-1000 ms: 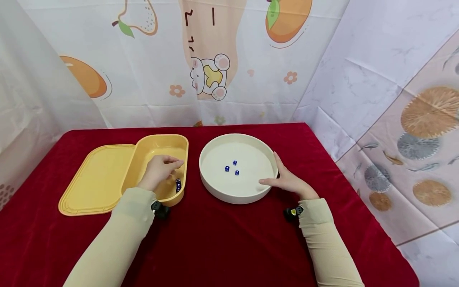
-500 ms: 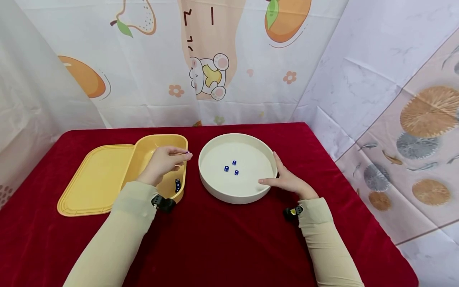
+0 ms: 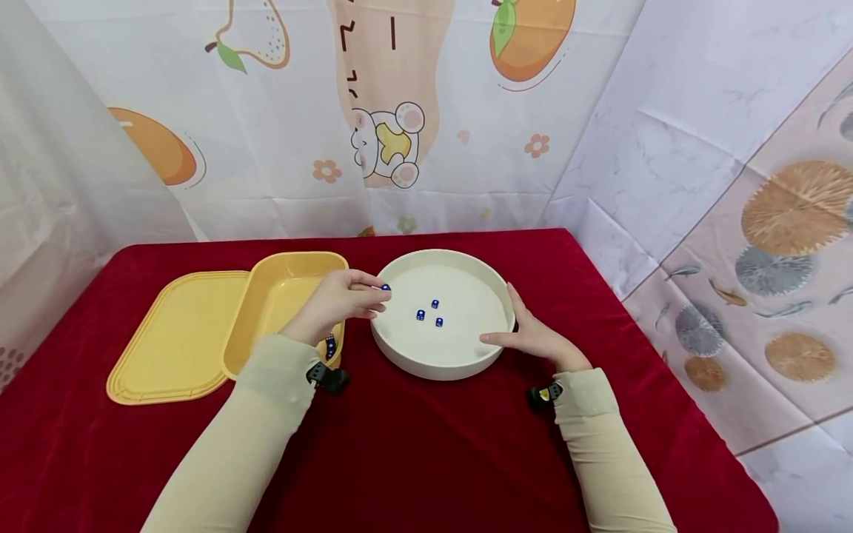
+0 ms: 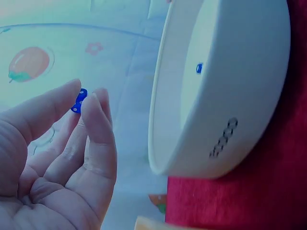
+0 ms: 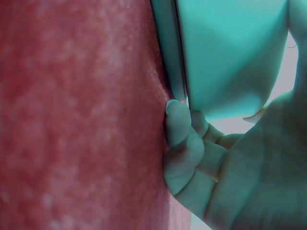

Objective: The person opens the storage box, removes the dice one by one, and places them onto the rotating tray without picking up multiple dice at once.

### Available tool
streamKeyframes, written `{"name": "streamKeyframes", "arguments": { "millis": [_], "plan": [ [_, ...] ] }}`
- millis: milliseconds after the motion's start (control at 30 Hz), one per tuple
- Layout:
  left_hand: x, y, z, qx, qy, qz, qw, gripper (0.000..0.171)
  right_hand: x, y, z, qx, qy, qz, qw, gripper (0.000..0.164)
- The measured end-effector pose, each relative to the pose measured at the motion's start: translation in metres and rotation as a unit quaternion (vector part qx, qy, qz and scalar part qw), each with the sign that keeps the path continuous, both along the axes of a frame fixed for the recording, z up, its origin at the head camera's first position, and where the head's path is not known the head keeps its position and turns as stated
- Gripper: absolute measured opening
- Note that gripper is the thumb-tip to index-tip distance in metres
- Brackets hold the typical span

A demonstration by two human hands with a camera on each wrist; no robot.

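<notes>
You have one white tray (image 3: pixel 460 281) just beside one yellow box (image 3: pixel 266 326). Your left hand (image 3: pixel 340 302), over the box's edge half a second ago, now reaches the tray's left rim, pinching one blue die (image 3: pixel 386 287); your right hand (image 3: pixel 534 334) grips the tray's side. Three more dice (image 3: pixel 420 315) lie inside.

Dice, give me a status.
Left hand pinches a die near the white tray. Right hand grips its side. Three dice inside it. Nothing visibly in the way.
</notes>
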State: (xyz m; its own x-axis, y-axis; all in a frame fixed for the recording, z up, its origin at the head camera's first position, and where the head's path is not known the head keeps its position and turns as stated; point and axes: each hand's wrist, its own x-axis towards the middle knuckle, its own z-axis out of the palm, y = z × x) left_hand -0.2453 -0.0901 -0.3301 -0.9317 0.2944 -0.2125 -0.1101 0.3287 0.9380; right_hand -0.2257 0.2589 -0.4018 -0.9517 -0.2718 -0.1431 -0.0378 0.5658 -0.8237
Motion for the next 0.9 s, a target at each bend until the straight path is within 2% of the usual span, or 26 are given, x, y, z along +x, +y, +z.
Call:
{"name": "streamKeyframes", "arguments": {
  "millis": [167, 367, 667, 900],
  "plan": [
    [0.001, 0.02, -0.001, -0.024, -0.001, -0.011, 0.9997, 0.037, -0.001, 0.001, -0.001, 0.005, 0.002, 0.003, 1.0, 0.119],
    [0.001, 0.041, -0.01, -0.06, 0.006, -0.025, 0.9979, 0.032, -0.001, 0.001, 0.0, 0.01, -0.004, 0.004, 1.0, 0.12],
    [-0.001, 0.058, -0.025, -0.092, 0.034, -0.049, 0.994, 0.027, -0.001, 0.0, -0.001, -0.008, -0.006, 0.005, 1.0, 0.119],
    [-0.003, 0.066, -0.035, -0.131, 0.04, -0.06, 0.9888, 0.021, -0.001, 0.001, -0.001, 0.0, -0.005, 0.003, 1.0, 0.12]
  ]
}}
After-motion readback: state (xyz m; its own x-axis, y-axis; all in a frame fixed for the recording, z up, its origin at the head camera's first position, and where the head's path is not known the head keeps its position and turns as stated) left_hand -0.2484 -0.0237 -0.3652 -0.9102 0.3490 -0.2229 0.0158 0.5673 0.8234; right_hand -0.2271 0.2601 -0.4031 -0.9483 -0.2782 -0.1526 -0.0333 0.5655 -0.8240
